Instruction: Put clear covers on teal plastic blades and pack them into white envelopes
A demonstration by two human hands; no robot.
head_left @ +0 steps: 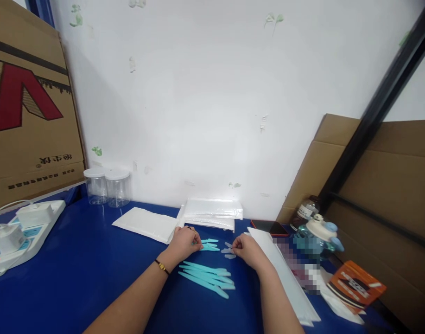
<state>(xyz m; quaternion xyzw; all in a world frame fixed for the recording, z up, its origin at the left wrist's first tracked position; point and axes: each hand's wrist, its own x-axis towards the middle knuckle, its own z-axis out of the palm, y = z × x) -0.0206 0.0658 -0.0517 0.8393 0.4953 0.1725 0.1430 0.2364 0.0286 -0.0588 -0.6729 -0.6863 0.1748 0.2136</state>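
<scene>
At the middle of the blue table, my left hand (pixel 186 242) pinches the handle ends of a small upper group of teal eyebrow razors (pixel 210 247). Facing it, my right hand (pixel 246 250) has thumb and finger together at several small clear plastic caps (pixel 228 251); one appears to be in the fingertips. The caps lie just right of the razor heads, with a narrow gap between. Closer to me, several more teal razors (pixel 207 278) lie loosely fanned, heads to the right. The fingers partly hide the upper razors' handles.
White padded packets (pixel 212 208) lie by the wall, another packet (pixel 144 223) to their left. Long white sheets (pixel 285 278) lie beside my right forearm. A phone (pixel 269 227), a teal bottle (pixel 314 236) and an orange box (pixel 356 286) stand right; clear jars (pixel 118 190) and a power strip (pixel 41 243) left.
</scene>
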